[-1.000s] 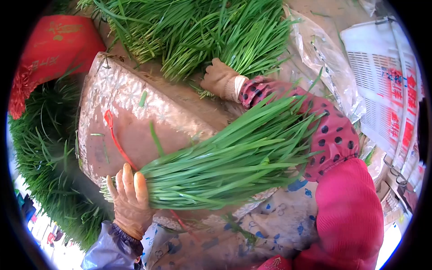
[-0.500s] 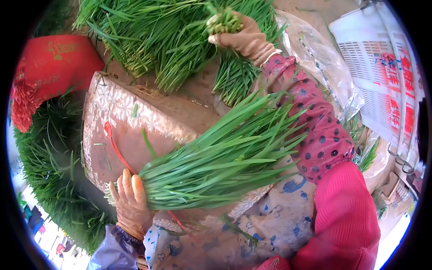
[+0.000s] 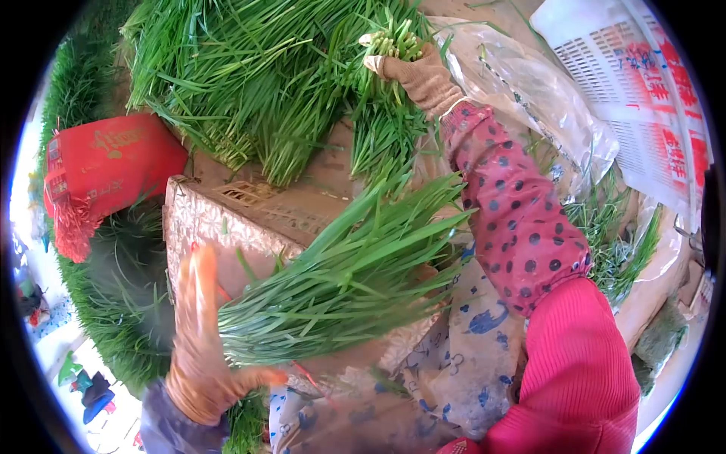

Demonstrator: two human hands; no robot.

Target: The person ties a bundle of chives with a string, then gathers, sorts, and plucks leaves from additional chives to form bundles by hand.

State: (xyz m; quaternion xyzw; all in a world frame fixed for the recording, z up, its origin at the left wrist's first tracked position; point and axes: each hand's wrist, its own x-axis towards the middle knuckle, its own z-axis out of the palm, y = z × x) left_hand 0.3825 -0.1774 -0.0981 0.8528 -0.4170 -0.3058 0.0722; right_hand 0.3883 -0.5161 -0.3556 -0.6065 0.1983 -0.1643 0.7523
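Note:
My right hand (image 3: 420, 79), in a tan glove, grips a small bunch of garlic chives (image 3: 401, 41) by the pale stem ends, above the big pile. A larger bundle of garlic chives (image 3: 340, 280) lies across a box (image 3: 227, 219) in front of me, leaves fanned up and to the right. Beside its stem end is my left hand (image 3: 198, 356), also gloved and slightly blurred, with thumb and fingers apart and nothing in it. A red tie (image 3: 306, 374) shows under the bundle, its middle hidden by the leaves.
A large pile of garlic chives (image 3: 249, 76) lies at the back, with more greens (image 3: 121, 287) along the left. A red bag (image 3: 121, 155) sits at the left. Clear plastic sheeting (image 3: 529, 91) and a white crate (image 3: 612, 83) with red writing are at the right.
My left hand has let go of the bundle's stem end, opened and moved down and left. My right hand still holds its small bunch. The view has shifted slightly.

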